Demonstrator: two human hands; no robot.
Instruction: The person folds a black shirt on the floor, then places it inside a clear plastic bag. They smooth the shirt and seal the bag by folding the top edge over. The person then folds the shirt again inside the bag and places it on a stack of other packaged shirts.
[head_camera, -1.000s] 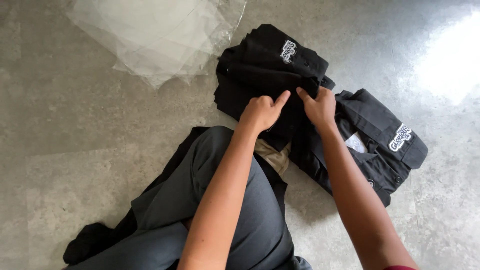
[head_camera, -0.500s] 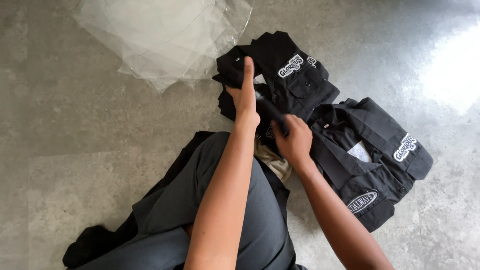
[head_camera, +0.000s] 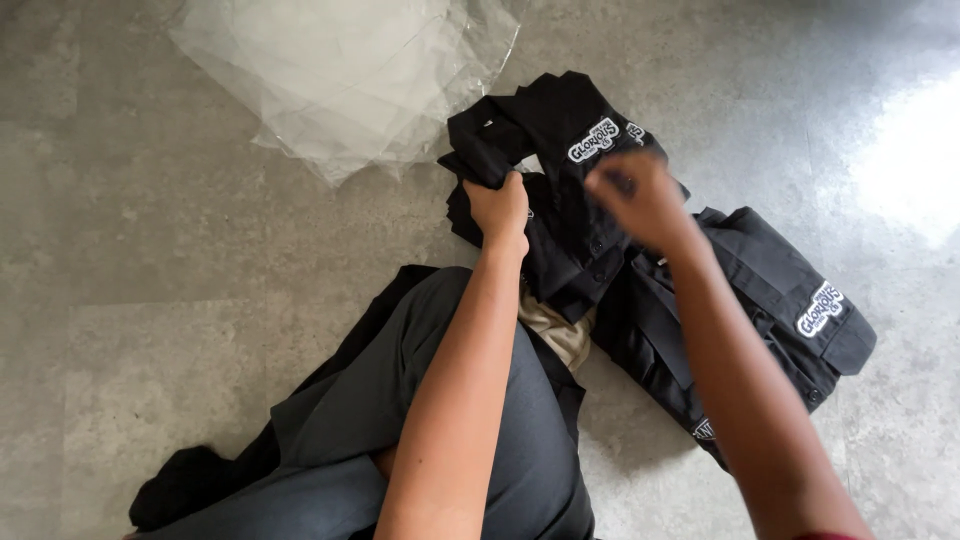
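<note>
Left hand (head_camera: 498, 207) clenched on bunched fabric of upper black shirt (head_camera: 560, 140), lifting its left edge off concrete floor (head_camera: 150, 250). Right hand (head_camera: 632, 195) blurred, hovering above same shirt beside white chest patch; cannot tell whether released or clenched. Second black shirt (head_camera: 760, 300) lies flat just right, overlapped by first. Clear plastic bags (head_camera: 340, 70) heaped at far edge of floor, just beside shirt collar. Person's grey-trousered knee (head_camera: 440, 400) near, tan cloth (head_camera: 560, 335) beneath shirts.

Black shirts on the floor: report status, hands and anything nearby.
Left hand gripping the upper black shirt. Right hand blurred above it, grip unclear. Second black shirt alongside; clear plastic bags beyond.
</note>
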